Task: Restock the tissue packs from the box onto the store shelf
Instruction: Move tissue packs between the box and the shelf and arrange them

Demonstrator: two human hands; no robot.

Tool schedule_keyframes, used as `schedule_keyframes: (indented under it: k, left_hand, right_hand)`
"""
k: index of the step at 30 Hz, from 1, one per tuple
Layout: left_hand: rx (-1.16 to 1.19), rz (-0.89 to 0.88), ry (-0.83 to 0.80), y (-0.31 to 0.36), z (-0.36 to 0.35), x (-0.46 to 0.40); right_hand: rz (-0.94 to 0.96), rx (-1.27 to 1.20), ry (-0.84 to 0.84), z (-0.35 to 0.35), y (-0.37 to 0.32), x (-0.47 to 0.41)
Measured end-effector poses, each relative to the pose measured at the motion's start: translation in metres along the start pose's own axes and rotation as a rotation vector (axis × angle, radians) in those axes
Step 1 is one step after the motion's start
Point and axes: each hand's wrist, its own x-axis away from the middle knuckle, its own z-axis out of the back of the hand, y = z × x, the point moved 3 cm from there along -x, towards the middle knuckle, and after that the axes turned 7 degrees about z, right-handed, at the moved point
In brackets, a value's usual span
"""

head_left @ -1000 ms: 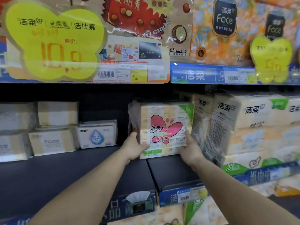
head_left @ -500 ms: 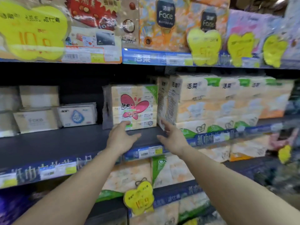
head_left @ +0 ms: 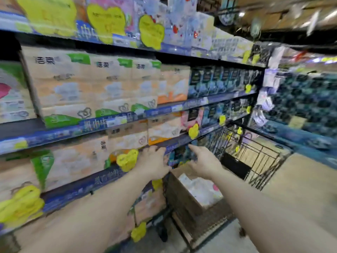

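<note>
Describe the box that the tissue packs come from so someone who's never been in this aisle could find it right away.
Follow the long shelf of tissue packs rightward to the black wire cart parked against it. The cardboard box sits in the cart's near end, just below both open hands. It is the only brown, open-topped carton there, with white tissue packs showing inside.

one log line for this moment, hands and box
phase: reaching for next pack | left hand: open, empty | right hand: open, empty | box: in cart, tissue packs inside
</note>
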Motion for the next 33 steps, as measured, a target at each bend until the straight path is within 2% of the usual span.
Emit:
schedule_keyframes:
  k: [7,16,25,29,33]
  left_hand:
    - [0.056,-0.137,-0.193,0.098,-0.081,-0.079]
    - [0.168,-0.107,-0.404,0.137,-0.173,-0.226]
    - [0.323,0.064,-0.509,0.135,-0.255,-0.305]
    - [0.347,0.155,-0.508,0.137,-0.297,-0.325]
    - [0.319,0.285,-0.562,0.152,-0.349,-0.336]
  right_hand:
    - [-0.26,0.064,0.026,0.022,0.149,0.006]
    - [-0.419,0.052,-0.06,-0.003,0.263,-0.098]
    - [-0.503,-0.018,-0.28,-0.087,0.356,-0.18]
    - [-0.48,0.01,-0.416,-0.133,0.411,-0.209]
    - [-0.368,0.002,-0.563,-0.172,0.469,-0.234]
